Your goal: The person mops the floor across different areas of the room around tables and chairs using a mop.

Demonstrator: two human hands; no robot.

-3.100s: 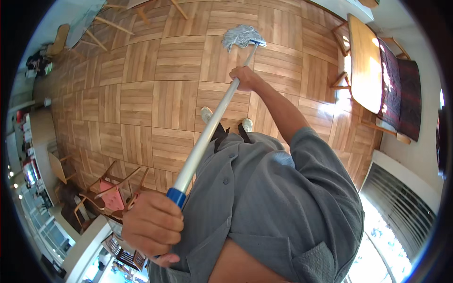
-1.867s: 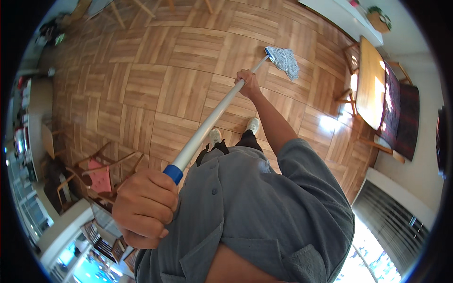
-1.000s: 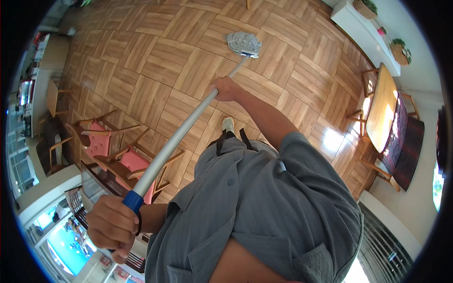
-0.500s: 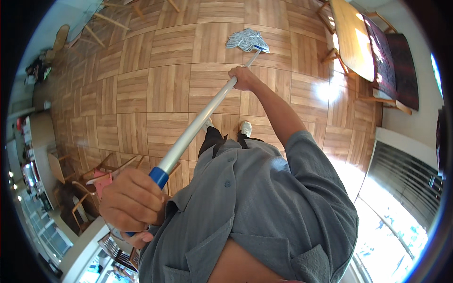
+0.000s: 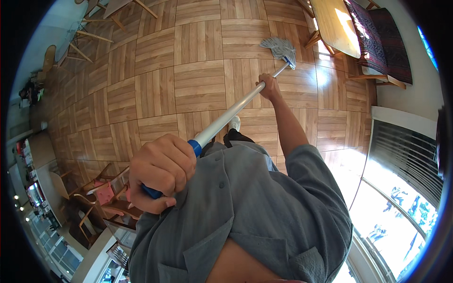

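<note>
Head view, mop shift: Clock taken with twelve straight ahead of the person. Half a second ago the mop head (image 5: pixel 278 47) lay near twelve; it now lies at one, closer to the wooden table (image 5: pixel 334 26). Its grey strands spread toward eleven, as before.
Left hand: The left hand (image 5: pixel 163 172) sits at eight, nearer the body than earlier, knuckles up, fingers wrapped firmly round the blue grip (image 5: pixel 195 147), thumb underneath.
Right hand: The right hand (image 5: pixel 270 88) is at one, arm extended, fingers closed round the pole (image 5: pixel 231 115) not far above the mop head.
Mop: Pole slants from eight to one; strands rest on the parquet floor (image 5: pixel 200 85).
Count: One mop, two hands, one table, one pale shoe (image 5: pixel 234 123) plainly seen. Pink-padded chairs (image 5: pixel 104 191) at eight overlap; exact number cannot be told.
</note>
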